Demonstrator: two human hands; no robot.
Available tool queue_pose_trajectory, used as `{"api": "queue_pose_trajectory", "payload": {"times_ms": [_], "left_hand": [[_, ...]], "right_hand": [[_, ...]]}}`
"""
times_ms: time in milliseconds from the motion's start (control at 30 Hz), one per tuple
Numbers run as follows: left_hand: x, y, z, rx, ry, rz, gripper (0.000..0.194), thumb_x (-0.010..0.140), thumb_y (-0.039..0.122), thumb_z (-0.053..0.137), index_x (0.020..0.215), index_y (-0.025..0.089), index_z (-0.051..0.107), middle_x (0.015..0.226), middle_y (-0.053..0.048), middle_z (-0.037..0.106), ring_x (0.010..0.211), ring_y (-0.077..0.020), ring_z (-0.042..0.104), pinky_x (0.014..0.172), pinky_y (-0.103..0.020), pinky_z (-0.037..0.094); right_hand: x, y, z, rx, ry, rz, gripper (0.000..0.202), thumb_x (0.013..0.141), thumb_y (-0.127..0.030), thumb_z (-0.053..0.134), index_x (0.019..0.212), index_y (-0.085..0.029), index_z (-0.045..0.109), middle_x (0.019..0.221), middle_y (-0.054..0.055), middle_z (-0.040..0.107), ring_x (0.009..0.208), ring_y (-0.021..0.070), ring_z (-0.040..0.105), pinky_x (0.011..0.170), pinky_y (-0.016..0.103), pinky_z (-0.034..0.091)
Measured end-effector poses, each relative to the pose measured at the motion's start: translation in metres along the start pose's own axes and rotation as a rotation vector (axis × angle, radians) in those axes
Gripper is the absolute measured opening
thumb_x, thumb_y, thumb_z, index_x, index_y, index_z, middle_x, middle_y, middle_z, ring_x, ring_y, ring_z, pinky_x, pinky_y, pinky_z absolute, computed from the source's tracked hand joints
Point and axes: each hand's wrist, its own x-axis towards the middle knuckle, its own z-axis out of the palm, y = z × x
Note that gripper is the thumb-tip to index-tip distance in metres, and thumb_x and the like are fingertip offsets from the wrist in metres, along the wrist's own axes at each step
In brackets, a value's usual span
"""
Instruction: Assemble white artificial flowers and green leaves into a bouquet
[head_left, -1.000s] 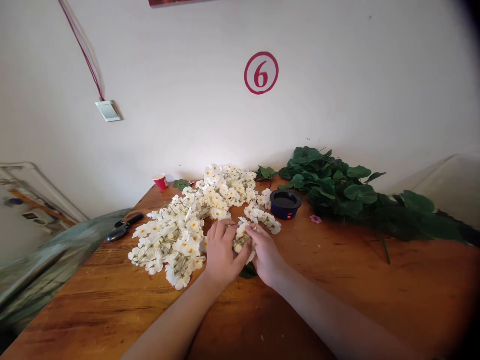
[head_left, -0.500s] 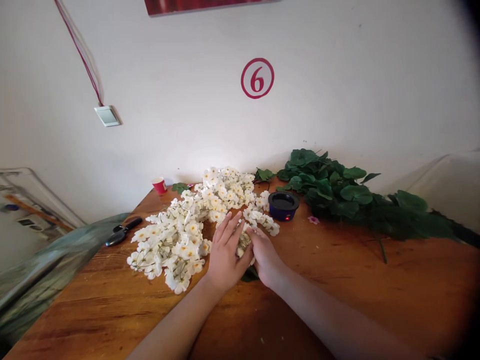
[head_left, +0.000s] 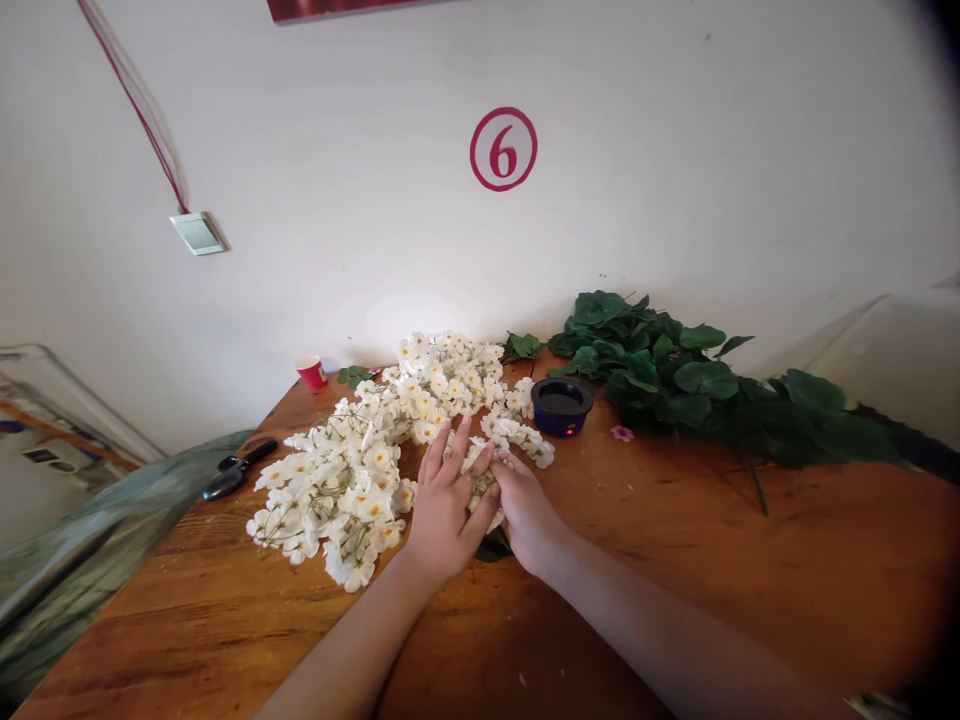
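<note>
My left hand (head_left: 444,508) lies with its fingers stretched out and apart, against a small bunch of white artificial flowers (head_left: 482,487). On the other side of that bunch, my right hand (head_left: 526,512) has its fingers curled around it, and its fingertips come close to the left ones. The hands partly hide the bunch. A dark green leaf (head_left: 493,546) shows on the table below the hands. To the left spreads a large heap of white flowers (head_left: 360,470) with yellow centres and thin stems. More white flower sprigs (head_left: 521,437) lie just beyond my right hand.
A dark blue round pot (head_left: 562,407) with a lit red light stands behind my right hand. Green leaves (head_left: 675,380) are piled at the back right, near a pink flower (head_left: 622,433). A red paper cup (head_left: 311,373) and a black-handled tool (head_left: 238,468) sit on the wooden table (head_left: 172,610).
The view has shifted slightly, so things sit a little further left. My left fingers have moved a little over the bunch; my right hand stays at it.
</note>
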Motion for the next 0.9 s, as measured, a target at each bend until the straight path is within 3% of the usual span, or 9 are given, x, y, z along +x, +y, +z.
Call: {"api": "queue_pose_trajectory", "payload": {"times_ms": [133,300,433,733,900], "left_hand": [[0.000,-0.005,0.000,-0.093,-0.002,0.001,0.049,0.093,0.029,0.049,0.142,0.027,0.045,0.158,-0.005,0.027,0.148,-0.0334,0.012,0.112,-0.062,0.026],[-0.001,-0.009,0.002,-0.170,0.023,0.000,0.055,0.087,0.041,0.061,0.139,0.027,0.050,0.152,-0.005,0.039,0.147,-0.0327,0.017,0.113,-0.059,0.029],[0.002,-0.009,0.003,-0.156,0.034,-0.043,0.048,0.092,0.033,0.056,0.139,0.027,0.049,0.151,-0.004,0.041,0.146,-0.0277,0.021,0.113,-0.055,0.033],[-0.001,-0.007,0.003,-0.078,0.127,0.044,0.042,0.094,0.018,0.046,0.135,0.022,0.052,0.146,-0.005,0.049,0.145,-0.0271,0.025,0.114,-0.057,0.030],[-0.005,0.000,0.004,-0.252,0.206,-0.042,0.040,0.095,0.017,0.044,0.132,0.025,0.056,0.138,-0.004,0.057,0.140,-0.0253,0.035,0.114,-0.057,0.030]], "right_hand": [[0.000,0.003,-0.001,0.002,-0.008,-0.006,0.017,0.073,-0.034,0.066,0.082,-0.023,0.057,0.070,-0.005,0.059,0.070,0.0148,0.057,0.065,0.027,0.042],[-0.003,0.004,0.001,0.054,-0.068,-0.014,0.020,0.072,-0.035,0.069,0.081,-0.022,0.057,0.072,-0.004,0.061,0.071,0.0137,0.056,0.062,0.025,0.039],[-0.002,0.001,0.002,0.079,-0.004,0.036,0.019,0.069,-0.031,0.070,0.082,-0.023,0.060,0.072,-0.005,0.062,0.068,0.0122,0.055,0.058,0.024,0.036],[0.000,0.006,0.002,0.202,-0.092,0.058,0.021,0.074,-0.038,0.072,0.087,-0.023,0.064,0.072,-0.004,0.063,0.055,0.0098,0.050,0.046,0.022,0.032],[-0.008,0.011,0.007,0.219,-0.209,0.034,0.028,0.078,-0.043,0.070,0.099,-0.027,0.066,0.101,0.002,0.070,0.091,0.0186,0.064,0.067,0.027,0.048]]}}
